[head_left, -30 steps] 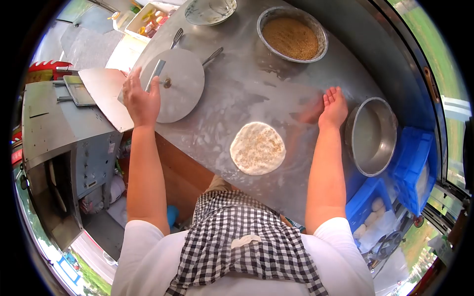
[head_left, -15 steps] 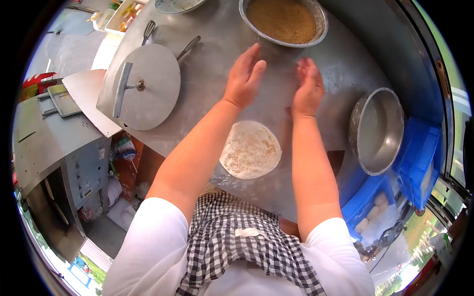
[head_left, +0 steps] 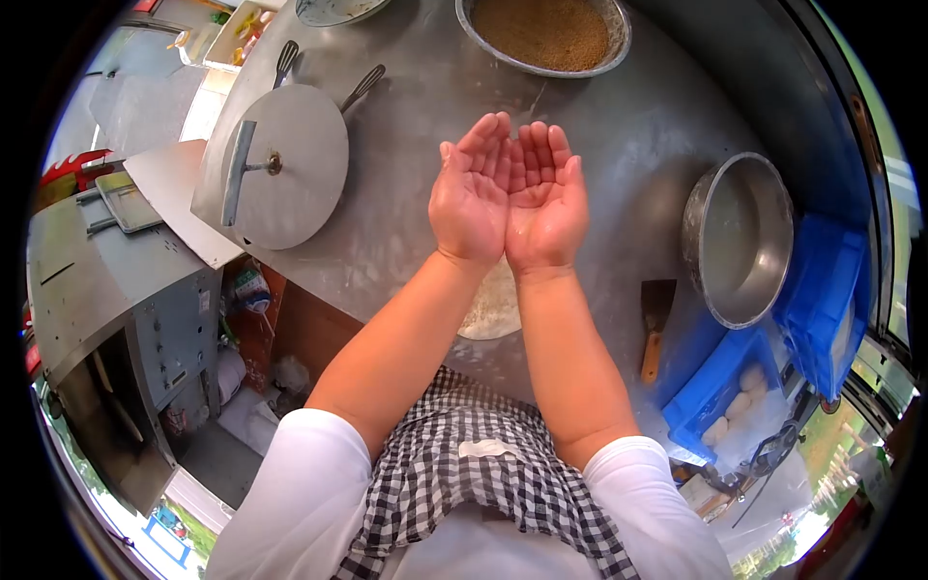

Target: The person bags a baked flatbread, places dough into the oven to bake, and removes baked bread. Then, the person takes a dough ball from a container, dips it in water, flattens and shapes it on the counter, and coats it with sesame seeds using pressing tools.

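Observation:
My left hand (head_left: pixel 470 198) and my right hand (head_left: pixel 548 205) are side by side above the metal table, palms up and lightly cupped, their inner edges touching. Both are open, with the fingers stretched out, and nothing shows in them apart from a few pale specks on the palms. Beneath my wrists lies a flat round of dough (head_left: pixel 490 311), mostly covered by my forearms. Just beyond my fingertips stands a metal bowl (head_left: pixel 544 34) of brown crumbly filling.
At left on the table (head_left: pixel 406 58) lie a round metal lid (head_left: pixel 295 193) with a bar handle and two slotted utensils. To the right are a scraper (head_left: pixel 655 324), a metal basin (head_left: pixel 710 242) and a blue crate (head_left: pixel 691 406) with several dough balls.
My hands have come together and turned palms up; before, they were apart with palms facing each other. My forearms now cover more of the dough, and the scraper has come into full view.

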A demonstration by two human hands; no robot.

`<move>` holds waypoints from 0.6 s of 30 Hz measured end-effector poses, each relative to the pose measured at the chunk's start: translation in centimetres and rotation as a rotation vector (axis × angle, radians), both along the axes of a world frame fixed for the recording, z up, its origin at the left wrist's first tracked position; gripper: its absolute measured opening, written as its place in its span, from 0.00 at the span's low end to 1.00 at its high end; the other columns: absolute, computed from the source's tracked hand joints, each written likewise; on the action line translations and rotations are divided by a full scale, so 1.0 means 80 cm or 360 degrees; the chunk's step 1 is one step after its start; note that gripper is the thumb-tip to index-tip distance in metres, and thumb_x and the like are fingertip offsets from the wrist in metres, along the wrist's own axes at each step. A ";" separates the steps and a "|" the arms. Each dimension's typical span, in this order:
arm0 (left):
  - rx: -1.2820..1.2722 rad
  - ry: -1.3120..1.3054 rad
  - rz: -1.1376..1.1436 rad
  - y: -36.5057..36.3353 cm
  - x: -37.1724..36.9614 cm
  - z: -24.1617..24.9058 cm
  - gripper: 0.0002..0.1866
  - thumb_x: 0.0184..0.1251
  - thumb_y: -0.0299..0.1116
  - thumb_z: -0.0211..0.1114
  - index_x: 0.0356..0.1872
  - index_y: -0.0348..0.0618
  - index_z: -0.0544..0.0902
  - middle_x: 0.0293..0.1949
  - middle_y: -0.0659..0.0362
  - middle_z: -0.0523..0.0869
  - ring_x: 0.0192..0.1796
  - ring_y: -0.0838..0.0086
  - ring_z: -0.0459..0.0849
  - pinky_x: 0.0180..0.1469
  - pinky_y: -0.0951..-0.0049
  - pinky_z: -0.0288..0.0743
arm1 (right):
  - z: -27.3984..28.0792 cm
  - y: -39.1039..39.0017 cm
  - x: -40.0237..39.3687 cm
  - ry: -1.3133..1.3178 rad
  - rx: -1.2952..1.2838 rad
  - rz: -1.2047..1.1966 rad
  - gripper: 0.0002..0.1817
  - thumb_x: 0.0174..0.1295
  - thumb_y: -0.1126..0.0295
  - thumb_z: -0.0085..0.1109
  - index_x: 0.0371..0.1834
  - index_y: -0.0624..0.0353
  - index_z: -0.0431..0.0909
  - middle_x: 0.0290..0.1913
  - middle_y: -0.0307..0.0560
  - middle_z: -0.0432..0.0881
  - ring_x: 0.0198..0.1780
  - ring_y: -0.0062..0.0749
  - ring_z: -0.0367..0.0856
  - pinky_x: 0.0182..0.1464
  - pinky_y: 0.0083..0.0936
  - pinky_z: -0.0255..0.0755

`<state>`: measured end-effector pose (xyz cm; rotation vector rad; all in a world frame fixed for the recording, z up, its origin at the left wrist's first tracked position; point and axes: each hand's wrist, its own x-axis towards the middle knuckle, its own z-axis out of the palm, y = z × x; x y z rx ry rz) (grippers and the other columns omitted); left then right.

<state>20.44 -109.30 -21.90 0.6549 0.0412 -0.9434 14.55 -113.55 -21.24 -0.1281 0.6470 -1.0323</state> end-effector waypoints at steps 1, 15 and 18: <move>0.0017 -0.0024 0.0016 0.013 -0.004 0.013 0.33 0.89 0.55 0.42 0.73 0.36 0.74 0.74 0.50 0.76 0.79 0.62 0.69 0.84 0.59 0.57 | 0.015 0.012 -0.004 0.0003 -0.0019 0.0039 0.24 0.85 0.57 0.39 0.68 0.64 0.76 0.67 0.53 0.80 0.72 0.42 0.75 0.81 0.42 0.66; 0.0172 -0.0664 -0.0375 0.162 -0.047 0.012 0.32 0.90 0.49 0.38 0.77 0.29 0.68 0.78 0.45 0.70 0.81 0.58 0.67 0.85 0.57 0.55 | 0.019 0.141 -0.089 0.0711 -0.0581 0.0472 0.27 0.86 0.58 0.39 0.71 0.71 0.73 0.69 0.57 0.80 0.73 0.42 0.76 0.79 0.40 0.66; 0.0244 -0.0478 -0.0374 0.161 -0.045 0.023 0.33 0.90 0.50 0.38 0.78 0.30 0.66 0.79 0.46 0.69 0.81 0.59 0.66 0.85 0.57 0.54 | 0.024 0.146 -0.091 0.0755 -0.0605 0.0520 0.28 0.86 0.58 0.38 0.73 0.71 0.72 0.70 0.58 0.78 0.74 0.43 0.74 0.80 0.41 0.64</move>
